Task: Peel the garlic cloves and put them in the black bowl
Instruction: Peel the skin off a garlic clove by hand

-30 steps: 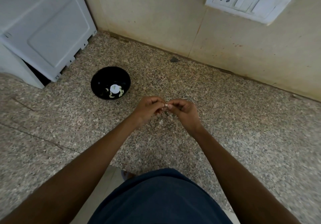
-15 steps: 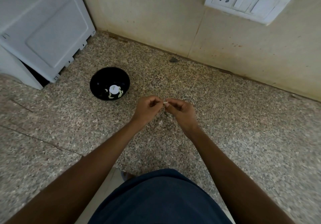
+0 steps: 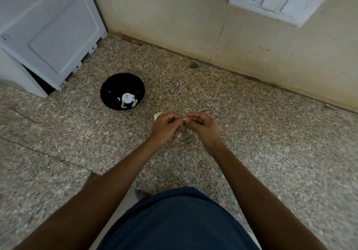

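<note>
Head view, left hand (image 3: 166, 126) and right hand (image 3: 201, 126) still pinching garlic clove (image 3: 185, 119), unchanged

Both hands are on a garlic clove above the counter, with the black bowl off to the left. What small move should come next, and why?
Probably keep pulling the skin off. The left hand and right hand pinch the garlic clove between their fingertips, and a pale flake seems to stick out there, so it looks only partly peeled. The black bowl, holding peeled cloves, comes after.
</note>
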